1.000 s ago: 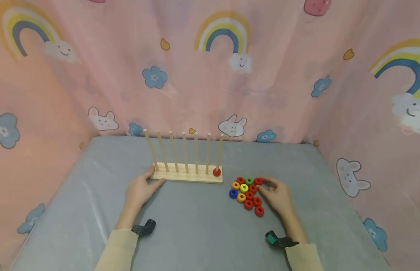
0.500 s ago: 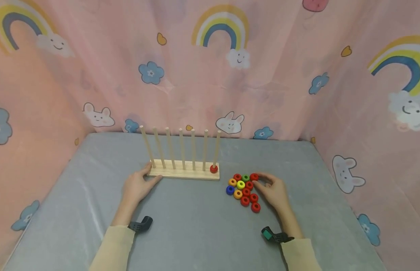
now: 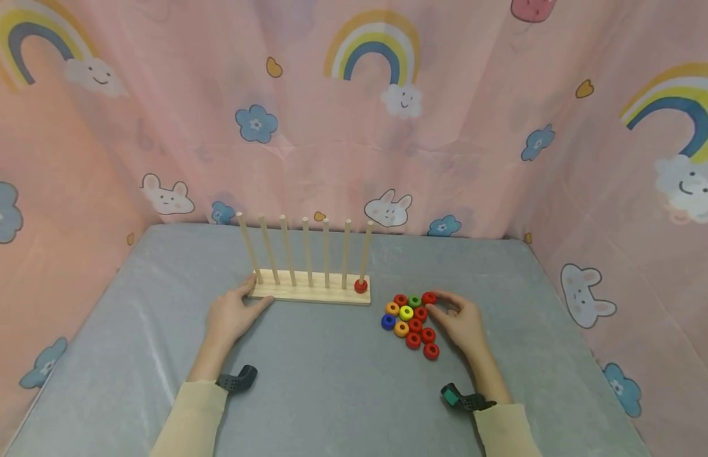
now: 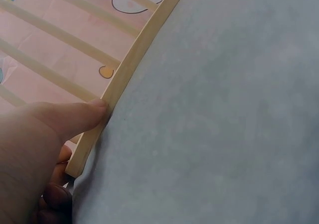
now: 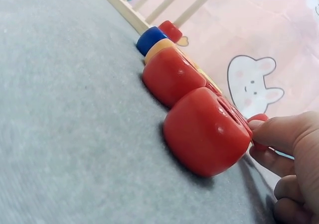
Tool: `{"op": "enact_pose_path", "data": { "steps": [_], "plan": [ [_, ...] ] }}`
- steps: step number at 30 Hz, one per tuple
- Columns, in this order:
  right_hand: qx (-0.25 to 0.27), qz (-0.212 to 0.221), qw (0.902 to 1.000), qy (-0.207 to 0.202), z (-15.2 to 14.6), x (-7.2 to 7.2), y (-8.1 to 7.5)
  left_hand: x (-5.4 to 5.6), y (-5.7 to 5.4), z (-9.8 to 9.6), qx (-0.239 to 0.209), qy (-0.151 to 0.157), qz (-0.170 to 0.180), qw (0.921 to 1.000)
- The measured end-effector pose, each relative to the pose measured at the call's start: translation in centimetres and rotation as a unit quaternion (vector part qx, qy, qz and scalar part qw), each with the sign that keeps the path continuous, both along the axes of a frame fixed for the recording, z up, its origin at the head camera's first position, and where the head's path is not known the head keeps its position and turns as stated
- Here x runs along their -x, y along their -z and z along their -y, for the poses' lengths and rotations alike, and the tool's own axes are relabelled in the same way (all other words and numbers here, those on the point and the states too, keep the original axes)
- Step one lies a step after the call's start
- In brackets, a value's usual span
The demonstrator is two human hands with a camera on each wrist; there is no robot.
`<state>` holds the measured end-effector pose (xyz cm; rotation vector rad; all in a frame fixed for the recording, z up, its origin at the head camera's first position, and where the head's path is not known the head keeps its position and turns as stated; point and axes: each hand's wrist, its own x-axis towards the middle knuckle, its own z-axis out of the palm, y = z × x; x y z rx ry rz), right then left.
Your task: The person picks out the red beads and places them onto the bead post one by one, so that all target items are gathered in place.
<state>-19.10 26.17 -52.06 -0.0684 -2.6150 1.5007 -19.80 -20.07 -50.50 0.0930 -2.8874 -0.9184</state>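
Note:
My left hand (image 3: 230,317) grips the left end of a wooden peg rack (image 3: 308,293), with the thumb along its front edge and fingers behind the end. Several upright pegs stand on the rack, and a red bead (image 3: 360,286) sits at the foot of the rightmost one. To the right, my right hand (image 3: 461,322) pinches another red bead (image 3: 428,298) between thumb and fingers, at the far right corner of a bead cluster. In the right wrist view, the nearer beads partly hide that pinched red bead (image 5: 257,117).
The cluster on the grey cloth (image 3: 325,381) includes a blue bead (image 3: 388,322), a yellow bead (image 3: 406,312), a green bead (image 3: 414,301), orange ones and several red ones. A pink patterned curtain (image 3: 325,146) closes off the back and sides.
The head view has shifted slightly, then steadied. Both hands, the peg rack and the beads keep the same places relative to one another.

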Motion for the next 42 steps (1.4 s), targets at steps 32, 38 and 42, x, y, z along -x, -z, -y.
{"op": "enact_pose_path", "data": {
  "steps": [32,38,42],
  "plan": [
    [0.003,-0.112,0.9937,-0.003,1.5,-1.9,-7.7,0.1,0.2,0.1,-0.001,0.004,-0.003,1.0],
    [-0.007,-0.119,0.9929,0.002,2.0,-1.9,-7.7,0.1,0.2,0.2,0.001,0.002,0.0,1.0],
    [-0.009,-0.115,0.9933,-0.005,2.3,-1.8,-7.3,0.0,0.0,0.1,0.005,0.001,0.004,1.0]
  ]
}}
